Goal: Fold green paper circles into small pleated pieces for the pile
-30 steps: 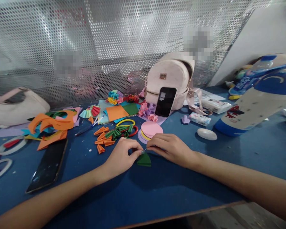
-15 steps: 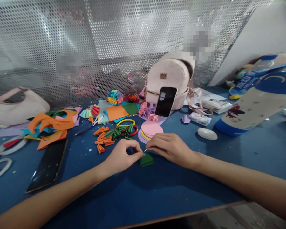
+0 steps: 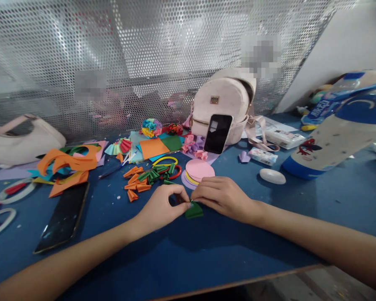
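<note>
A small piece of folded green paper [image 3: 194,211], fan-like in shape, is held just above the blue table. My left hand [image 3: 163,205] pinches its upper tip between thumb and forefinger. From the right, my right hand [image 3: 226,195] is closed at the same tip, its fingers pressed together on a thin pale strip that is now almost hidden. Just beyond my hands lie stacked paper circles, a pink circle [image 3: 199,169] on top. To their left are several folded orange paper pieces [image 3: 133,182] and folded green paper pieces [image 3: 154,174].
A phone [image 3: 64,217] lies at the left near rolls of tape [image 3: 15,191] and orange paper scraps [image 3: 69,158]. Another phone [image 3: 218,133] leans on a pale backpack [image 3: 221,100]. A white oval case [image 3: 272,176] and a large bottle [image 3: 329,142] stand at the right.
My right hand has come slightly left, closer to my left fingertips. The thin pale strip between them shows much less. The green paper has barely moved.
</note>
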`<state>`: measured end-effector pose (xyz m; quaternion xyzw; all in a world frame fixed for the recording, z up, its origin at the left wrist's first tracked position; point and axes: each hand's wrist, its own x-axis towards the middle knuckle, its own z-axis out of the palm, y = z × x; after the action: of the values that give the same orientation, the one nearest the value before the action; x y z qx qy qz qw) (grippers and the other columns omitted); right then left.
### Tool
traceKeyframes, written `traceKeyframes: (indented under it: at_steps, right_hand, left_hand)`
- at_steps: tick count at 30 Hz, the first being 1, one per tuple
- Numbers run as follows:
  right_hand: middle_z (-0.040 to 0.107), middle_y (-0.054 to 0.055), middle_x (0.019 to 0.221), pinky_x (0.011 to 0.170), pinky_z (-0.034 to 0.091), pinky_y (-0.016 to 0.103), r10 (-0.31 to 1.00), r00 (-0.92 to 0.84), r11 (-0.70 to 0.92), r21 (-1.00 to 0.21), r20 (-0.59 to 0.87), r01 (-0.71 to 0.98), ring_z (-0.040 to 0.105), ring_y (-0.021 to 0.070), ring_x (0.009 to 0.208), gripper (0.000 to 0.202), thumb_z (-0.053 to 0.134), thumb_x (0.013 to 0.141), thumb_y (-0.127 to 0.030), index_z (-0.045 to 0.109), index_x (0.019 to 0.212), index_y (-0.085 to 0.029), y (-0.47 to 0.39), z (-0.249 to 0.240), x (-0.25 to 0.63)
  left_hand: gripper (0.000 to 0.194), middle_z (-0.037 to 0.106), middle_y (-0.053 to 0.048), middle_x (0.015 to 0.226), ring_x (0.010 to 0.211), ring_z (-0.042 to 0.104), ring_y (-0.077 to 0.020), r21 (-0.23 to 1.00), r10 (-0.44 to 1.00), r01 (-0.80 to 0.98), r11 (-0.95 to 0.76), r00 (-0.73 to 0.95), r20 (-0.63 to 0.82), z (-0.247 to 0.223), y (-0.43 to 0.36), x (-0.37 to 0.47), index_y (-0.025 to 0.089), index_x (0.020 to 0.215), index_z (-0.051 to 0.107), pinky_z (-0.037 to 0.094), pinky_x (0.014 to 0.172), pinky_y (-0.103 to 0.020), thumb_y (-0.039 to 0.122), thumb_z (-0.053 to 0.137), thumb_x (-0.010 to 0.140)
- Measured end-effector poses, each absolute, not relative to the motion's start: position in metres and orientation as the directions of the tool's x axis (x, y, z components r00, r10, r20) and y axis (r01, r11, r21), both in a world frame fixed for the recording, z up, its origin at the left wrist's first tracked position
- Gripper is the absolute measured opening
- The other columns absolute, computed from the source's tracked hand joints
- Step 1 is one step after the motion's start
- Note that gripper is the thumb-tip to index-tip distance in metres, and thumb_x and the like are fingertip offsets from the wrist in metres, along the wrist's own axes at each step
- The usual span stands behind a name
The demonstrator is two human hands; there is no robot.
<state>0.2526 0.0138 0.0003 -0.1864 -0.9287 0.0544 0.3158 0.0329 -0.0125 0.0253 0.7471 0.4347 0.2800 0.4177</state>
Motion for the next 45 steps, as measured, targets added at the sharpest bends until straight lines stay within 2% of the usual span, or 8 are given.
traceKeyframes:
  at_steps: [6,12,19,33,45]
  right_hand:
    - [0.068,0.004,0.080,0.068,0.042,0.025,0.385,-0.726,0.923,-0.228,0.569,0.311,0.061,0.0146,0.072,0.026,0.043,0.108,-0.028,0.065,0.096,-0.018,0.0125,-0.0014,0.2524]
    - [0.067,0.004,0.079,0.067,0.042,0.025,0.378,-0.741,0.926,-0.214,0.555,0.312,0.060,0.0153,0.072,0.030,0.040,0.108,-0.028,0.065,0.094,-0.018,0.0120,0.0006,0.2520]
    - [0.070,0.005,0.084,0.071,0.047,0.025,0.462,-0.703,0.885,-0.328,0.541,0.329,0.064,0.0151,0.077,0.023,0.046,0.106,-0.025,0.066,0.096,-0.019,0.0152,0.0007,0.2542]
    - [0.070,0.005,0.089,0.074,0.049,0.026,0.452,-0.699,0.884,-0.384,0.554,0.267,0.065,0.0157,0.082,0.016,0.051,0.104,-0.023,0.066,0.099,-0.019,0.0133,0.0015,0.2538]
    - [0.068,0.005,0.088,0.072,0.046,0.028,0.408,-0.732,0.909,-0.320,0.546,0.268,0.061,0.0167,0.082,0.018,0.050,0.105,-0.026,0.064,0.096,-0.019,0.0067,0.0002,0.2465]
  left_hand:
    - [0.013,0.066,0.002,0.067,0.067,0.061,-0.0152,0.880,0.909,0.424,-0.213,0.415,0.020,0.0236,-0.0131,0.0326,0.017,0.065,0.065,0.043,0.068,-0.025,0.018,0.072,0.077]
    - [0.015,0.066,0.001,0.068,0.069,0.061,-0.0153,0.851,0.873,0.440,-0.288,0.485,0.044,0.0275,-0.0115,0.0309,0.016,0.064,0.065,0.043,0.071,-0.025,0.014,0.067,0.079]
    - [0.019,0.070,-0.001,0.077,0.075,0.061,-0.0167,0.777,0.841,0.497,-0.387,0.536,0.076,0.0298,-0.0110,0.0277,0.017,0.072,0.070,0.041,0.082,-0.029,0.017,0.059,0.088]
    - [0.017,0.062,0.000,0.066,0.066,0.056,-0.0141,0.869,0.862,0.404,-0.287,0.504,0.051,0.0267,-0.0071,0.0278,0.016,0.060,0.061,0.040,0.069,-0.026,0.019,0.065,0.077]
    - [0.018,0.059,0.004,0.060,0.062,0.052,-0.0129,0.889,0.886,0.414,-0.195,0.463,-0.022,0.0254,-0.0119,0.0323,0.017,0.058,0.058,0.037,0.062,-0.025,0.011,0.070,0.070]
